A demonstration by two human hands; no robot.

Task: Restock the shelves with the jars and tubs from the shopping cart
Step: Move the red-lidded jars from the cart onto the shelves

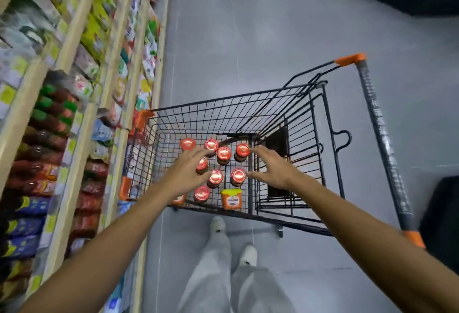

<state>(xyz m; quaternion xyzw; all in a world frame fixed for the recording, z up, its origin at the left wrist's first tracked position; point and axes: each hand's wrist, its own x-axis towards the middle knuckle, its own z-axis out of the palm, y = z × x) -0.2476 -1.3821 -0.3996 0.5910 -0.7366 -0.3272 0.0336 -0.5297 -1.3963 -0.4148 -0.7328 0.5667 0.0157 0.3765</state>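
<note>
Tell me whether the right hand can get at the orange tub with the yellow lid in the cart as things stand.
Probably yes. The orange tub stands at the cart's near edge with open space above it, and the right hand, fingers spread and holding nothing, hovers just beyond it. No jar covers it.

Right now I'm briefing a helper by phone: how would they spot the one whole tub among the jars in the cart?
Find the black wire shopping cart beside the shelves. In its basket, look at the edge nearest the person's feet. The tub there is squat and orange with a yellow lid, while its neighbours are round jars with shiny red lids.
</note>
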